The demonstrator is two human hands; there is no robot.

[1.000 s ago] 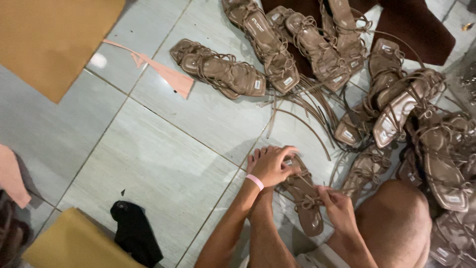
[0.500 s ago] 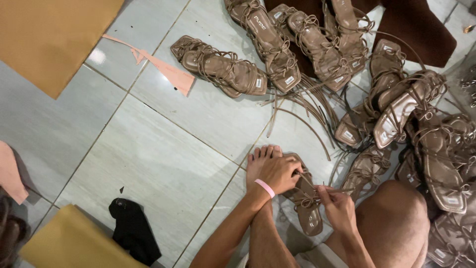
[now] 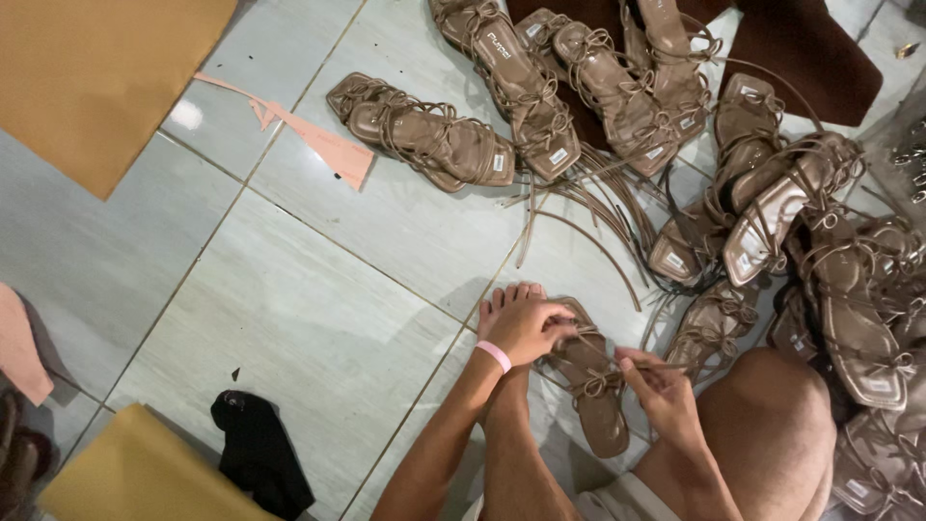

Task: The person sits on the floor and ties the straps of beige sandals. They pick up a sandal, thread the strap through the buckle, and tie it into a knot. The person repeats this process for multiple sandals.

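Note:
A taupe strappy sandal (image 3: pixel 598 405) lies on the tiled floor between my legs. My left hand (image 3: pixel 529 326), with a pink band at the wrist, rests over my toes and pinches a thin lace at the sandal's front. My right hand (image 3: pixel 654 378) pinches the other end of the lace, pulled taut across the sandal. My bare knee (image 3: pixel 772 425) is to the right.
Several matching sandals (image 3: pixel 424 135) with loose laces (image 3: pixel 579 207) are piled at the top and right. Tan cardboard sheets (image 3: pixel 92 72) lie top left and bottom left (image 3: pixel 135 478). A black cloth (image 3: pixel 258 453) and a pink paper strip (image 3: pixel 318 145) lie on the tiles.
My left hand has slid a little right and forward over the toes. My right hand has drawn the lace outward to the right.

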